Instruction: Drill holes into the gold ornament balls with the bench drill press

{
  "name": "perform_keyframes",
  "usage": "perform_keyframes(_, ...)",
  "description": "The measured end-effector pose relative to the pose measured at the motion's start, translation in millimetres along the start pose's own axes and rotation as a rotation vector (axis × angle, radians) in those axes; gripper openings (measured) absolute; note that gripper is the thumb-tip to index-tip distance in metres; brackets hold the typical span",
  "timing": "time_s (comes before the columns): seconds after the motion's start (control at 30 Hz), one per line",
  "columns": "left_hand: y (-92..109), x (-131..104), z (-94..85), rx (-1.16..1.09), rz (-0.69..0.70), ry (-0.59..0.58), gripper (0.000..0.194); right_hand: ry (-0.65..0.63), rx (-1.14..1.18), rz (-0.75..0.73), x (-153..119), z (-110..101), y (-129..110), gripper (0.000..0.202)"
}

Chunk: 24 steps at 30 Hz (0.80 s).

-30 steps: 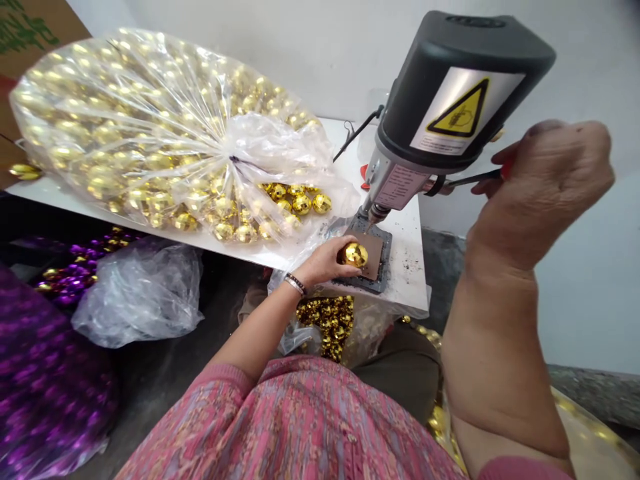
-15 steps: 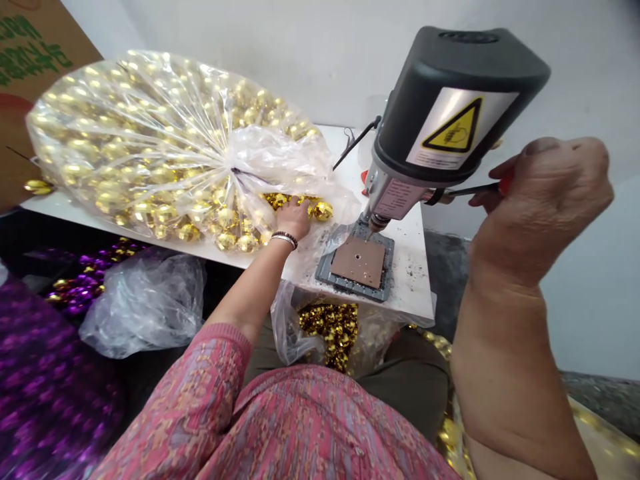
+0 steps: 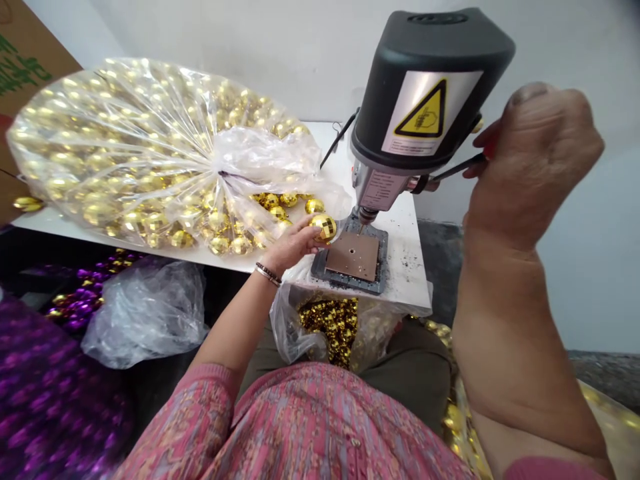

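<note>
My left hand (image 3: 295, 245) holds a gold faceted ball (image 3: 323, 228) by its fingertips, just left of the drill press (image 3: 400, 127). Below the drill bit is a brown square plate (image 3: 353, 257) with a small hole, set on a grey base. My right hand (image 3: 537, 163) is closed around the red-tipped end of the press lever (image 3: 463, 167). Behind my left hand, several loose gold balls (image 3: 279, 212) lie at the mouth of a large clear bag of gold balls (image 3: 115, 160).
On the white table (image 3: 407, 233), dark shavings lie around the base. An open bag of small gold pieces (image 3: 333, 323) hangs at the front edge. A crumpled clear bag (image 3: 145, 310), purple balls (image 3: 45, 387) and a cardboard box (image 3: 43, 40) are at the left.
My left hand has come out of the loose balls toward me and now carries one gold ball beside the plate. My right hand stays on the lever. The view has shifted slightly.
</note>
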<state>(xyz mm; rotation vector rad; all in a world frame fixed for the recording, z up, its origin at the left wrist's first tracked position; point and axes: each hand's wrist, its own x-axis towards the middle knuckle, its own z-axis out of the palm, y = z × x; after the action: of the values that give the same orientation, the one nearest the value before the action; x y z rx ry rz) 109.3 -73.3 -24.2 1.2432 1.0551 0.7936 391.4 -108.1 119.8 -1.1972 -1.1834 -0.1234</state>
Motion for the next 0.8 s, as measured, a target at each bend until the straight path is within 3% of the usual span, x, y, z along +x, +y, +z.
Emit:
perform_keyframes(0.1,-8,-5,16.4,-0.250,-0.140,-0.008,0.034,-0.010,-0.012,0.147,20,10,-13,0.043)
perform_keyframes(0.2,-8,-5,28.4,-0.254,-0.175,0.023,0.031,0.022,-0.007,0.306,34,19,-30,0.051)
perform_keyframes(0.37,-2,0,42.4,-0.004,-0.104,0.063,0.040,0.027,-0.012,0.368,39,29,-39,0.052)
perform_keyframes(0.6,-6,9,54.0,0.381,0.060,0.087,0.046,-0.014,0.013,0.355,43,30,-25,0.045)
perform_keyframes(0.8,-7,12,58.5,0.617,0.219,-0.028,0.057,-0.105,0.011,0.285,43,26,-11,0.039)
